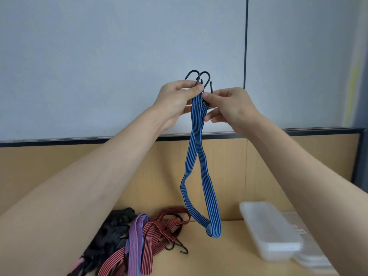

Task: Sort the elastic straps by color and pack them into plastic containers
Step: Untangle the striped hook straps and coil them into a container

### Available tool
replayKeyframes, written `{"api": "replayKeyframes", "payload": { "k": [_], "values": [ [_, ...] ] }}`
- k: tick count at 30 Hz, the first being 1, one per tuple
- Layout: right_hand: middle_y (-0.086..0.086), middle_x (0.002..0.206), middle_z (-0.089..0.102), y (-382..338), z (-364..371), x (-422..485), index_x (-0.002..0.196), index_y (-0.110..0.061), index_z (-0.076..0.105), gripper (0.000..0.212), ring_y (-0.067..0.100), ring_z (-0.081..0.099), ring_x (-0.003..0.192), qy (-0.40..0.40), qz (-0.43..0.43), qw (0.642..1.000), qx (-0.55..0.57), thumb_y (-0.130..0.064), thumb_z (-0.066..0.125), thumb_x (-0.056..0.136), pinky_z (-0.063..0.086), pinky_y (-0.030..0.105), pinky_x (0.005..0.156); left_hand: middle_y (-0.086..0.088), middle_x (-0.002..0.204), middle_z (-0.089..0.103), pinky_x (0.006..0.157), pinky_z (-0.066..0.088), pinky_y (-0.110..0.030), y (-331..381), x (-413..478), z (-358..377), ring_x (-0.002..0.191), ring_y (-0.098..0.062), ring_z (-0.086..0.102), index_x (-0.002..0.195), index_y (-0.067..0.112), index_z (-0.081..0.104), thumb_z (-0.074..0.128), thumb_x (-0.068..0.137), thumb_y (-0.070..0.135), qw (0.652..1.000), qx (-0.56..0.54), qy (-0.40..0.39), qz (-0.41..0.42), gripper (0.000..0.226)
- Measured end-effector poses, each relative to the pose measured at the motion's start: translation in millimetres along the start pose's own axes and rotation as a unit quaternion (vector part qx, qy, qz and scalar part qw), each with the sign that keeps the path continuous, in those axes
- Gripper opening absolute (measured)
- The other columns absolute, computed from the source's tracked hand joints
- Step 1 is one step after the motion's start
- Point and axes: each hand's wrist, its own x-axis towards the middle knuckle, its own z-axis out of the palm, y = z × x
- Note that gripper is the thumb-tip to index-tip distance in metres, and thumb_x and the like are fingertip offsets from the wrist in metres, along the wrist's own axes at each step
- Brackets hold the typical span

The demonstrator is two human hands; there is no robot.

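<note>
A blue striped elastic strap (pixel 207 188) hangs folded in a long loop in front of the wall, its two black hooks (pixel 199 77) sticking up side by side. My left hand (pixel 177 98) pinches the strap just under the hooks. My right hand (pixel 229 106) pinches the same top end from the right. The loop's bottom dangles just above the desk. On the desk at the lower left lies a pile of straps: red striped ones (pixel 159 232), a purple one (pixel 136 236) and black ones (pixel 111 232).
Clear plastic containers (pixel 270 230) lie on the wooden desk (pixel 219 259) at the right, with more (pixel 314 261) beside them. A wooden panel and a white wall stand behind the desk.
</note>
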Motion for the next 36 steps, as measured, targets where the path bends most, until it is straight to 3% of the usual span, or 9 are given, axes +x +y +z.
{"api": "replayKeyframes", "payload": {
  "k": [4, 7, 14, 17, 25, 29, 32, 33, 36],
  "values": [
    [0.005, 0.074, 0.077, 1.1, 7.4, 2.8, 0.083, -0.003, 0.067, 0.019, 0.023, 0.072, 0.057, 0.022, 0.009, 1.0, -0.019, -0.019, 0.07, 0.094, 0.054, 0.024, 0.052, -0.018, 0.094, 0.076, 0.079, 0.062, -0.039, -8.6, -2.0, 0.6, 0.076, -0.029, 0.075, 0.106, -0.002, 0.069, 0.08, 0.086, 0.013, 0.997, 0.035, 0.07, 0.001, 0.027],
    [0.008, 0.072, 0.076, 1.8, 12.9, 4.2, 0.088, 0.003, 0.068, 0.018, 0.023, 0.072, 0.056, 0.032, 0.023, 0.999, -0.016, -0.014, 0.07, 0.093, 0.057, 0.027, 0.055, -0.016, 0.093, 0.076, 0.074, 0.063, -0.037, -14.2, -3.4, 1.5, 0.076, -0.027, 0.076, 0.101, 0.003, 0.072, 0.078, 0.088, 0.015, 0.991, 0.088, 0.096, 0.023, 0.019],
    [0.012, 0.078, 0.077, 0.0, 16.8, 1.2, 0.092, 0.002, 0.068, 0.019, 0.023, 0.071, 0.057, 0.001, 0.02, 1.0, -0.02, -0.011, 0.058, 0.101, 0.058, 0.028, 0.057, -0.003, 0.089, 0.076, 0.083, 0.059, -0.034, -14.9, -9.3, -16.0, 0.082, -0.017, 0.073, 0.097, 0.011, 0.073, 0.073, 0.092, 0.015, 0.999, 0.047, 0.016, -0.004, 0.006],
    [0.007, 0.077, 0.076, -1.9, 14.6, 2.8, 0.091, -0.003, 0.069, 0.019, 0.017, 0.069, 0.056, 0.027, 0.011, 0.999, -0.039, -0.015, 0.059, 0.1, 0.054, 0.025, 0.053, 0.002, 0.082, 0.075, 0.075, 0.058, -0.028, -13.7, -12.8, -19.3, 0.076, -0.014, 0.072, 0.094, 0.014, 0.071, 0.07, 0.095, 0.015, 0.999, -0.013, -0.015, -0.025, 0.002],
    [0.006, 0.08, 0.076, 8.7, 12.3, 2.6, 0.087, -0.006, 0.069, 0.018, 0.009, 0.068, 0.062, 0.09, -0.005, 0.992, -0.09, -0.022, 0.065, 0.095, 0.052, 0.022, 0.055, -0.005, 0.086, 0.072, 0.066, 0.058, -0.032, -21.1, -21.6, -29.7, 0.072, -0.02, 0.072, 0.103, 0.018, 0.068, 0.048, 0.108, 0.028, 0.996, -0.022, 0.023, -0.087, 0.023],
    [0.005, 0.082, 0.077, 16.8, 19.4, -0.3, 0.088, -0.008, 0.068, 0.017, 0.012, 0.074, 0.067, 0.09, 0.0, 0.992, -0.09, -0.022, 0.064, 0.096, 0.058, 0.029, 0.063, -0.002, 0.068, 0.048, 0.046, 0.034, -0.023, -22.6, -22.8, -26.2, 0.047, -0.013, 0.042, 0.112, 0.013, 0.066, 0.036, 0.107, 0.023, 0.989, -0.051, 0.047, -0.131, 0.032],
    [0.009, 0.082, 0.077, 19.5, 22.4, -0.1, 0.084, -0.01, 0.066, 0.018, 0.028, 0.074, 0.082, 0.098, 0.014, 0.991, -0.086, -0.023, 0.064, 0.096, 0.061, 0.04, 0.072, 0.0, 0.061, 0.039, 0.045, 0.02, -0.024, -21.0, -21.7, -27.1, 0.048, -0.012, 0.028, 0.105, 0.006, 0.064, 0.032, 0.105, 0.047, 0.982, -0.074, 0.057, -0.164, 0.052],
    [0.01, 0.082, 0.077, 19.6, 22.6, 0.2, 0.084, -0.009, 0.066, 0.018, 0.031, 0.073, 0.085, 0.101, 0.018, 0.991, -0.084, -0.022, 0.064, 0.095, 0.061, 0.042, 0.074, 0.0, 0.062, 0.039, 0.044, 0.018, -0.023, -20.1, -22.0, -27.5, 0.048, -0.012, 0.027, 0.098, 0.007, 0.061, 0.034, 0.102, 0.048, 0.981, -0.077, 0.059, -0.167, 0.049],
    [0.011, 0.082, 0.077, 18.9, 22.4, 0.6, 0.09, -0.003, 0.068, 0.02, 0.032, 0.073, 0.087, 0.109, 0.026, 0.991, -0.079, -0.022, 0.064, 0.094, 0.061, 0.043, 0.075, -0.002, 0.068, 0.039, 0.04, 0.015, -0.021, -18.4, -25.1, -27.4, 0.048, -0.011, 0.024, 0.081, 0.014, 0.042, 0.037, 0.095, 0.021, 0.979, -0.11, 0.049, -0.163, 0.015]
  ]
}}
